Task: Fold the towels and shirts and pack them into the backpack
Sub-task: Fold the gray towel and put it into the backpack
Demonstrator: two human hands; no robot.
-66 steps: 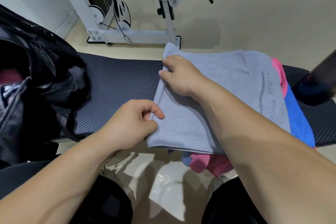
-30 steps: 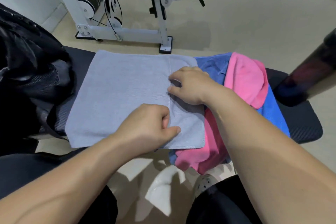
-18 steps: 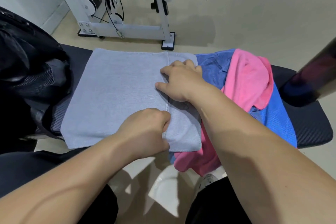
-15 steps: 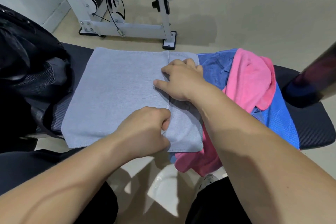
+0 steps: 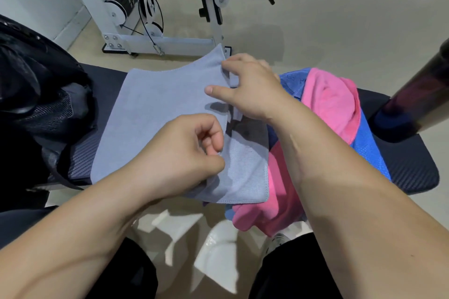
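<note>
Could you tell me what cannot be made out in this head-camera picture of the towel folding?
- Backpack: cut off by the left edge; its contents cannot be seen.
- Blue garment: mostly covered by the pink cloth and the right forearm.
- Grey towel: the stretch between its two pinched edges is hidden behind the left hand and right hand.
- Dark object, right edge: blurred, unidentifiable.

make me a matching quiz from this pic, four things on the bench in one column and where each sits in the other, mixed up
Things:
1. grey terry towel
2. pink cloth
3. blue mesh shirt
4. black backpack

Places:
A. far left end of the padded bench
B. under the pink item, right side
C. pinched by left hand and right hand
D. on top of the blue item

Pairs: 1-C, 2-D, 3-B, 4-A
</note>
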